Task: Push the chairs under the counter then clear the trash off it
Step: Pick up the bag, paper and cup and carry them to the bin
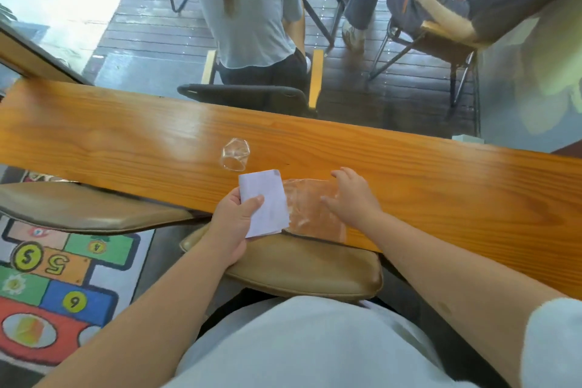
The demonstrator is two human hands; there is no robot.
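Head view: folded white paper (pixel 264 202), crumpled clear wrapper (pixel 235 154).

Dark plank decking (pixel 151 35) lies beyond glass; a hopscotch rug (pixel 56 277) covers the floor.

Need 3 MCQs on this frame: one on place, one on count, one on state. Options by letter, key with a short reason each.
1. Where does the crumpled clear cup lie?
A. on the counter beyond the hands
B. on a chair seat
C. on the floor mat

2. How many tan chair seats show at the counter's near edge?
A. one
B. two
C. four

3. What is the left hand doing?
A. resting empty
B. holding a folded white paper
C. gripping the cup

Key: 1 A, the cup sits on the wooden counter past both hands. 2 B, one seat at left, another below the hands. 3 B, fingers and thumb pinch the white paper; the right hand rests on a clear plastic bag.
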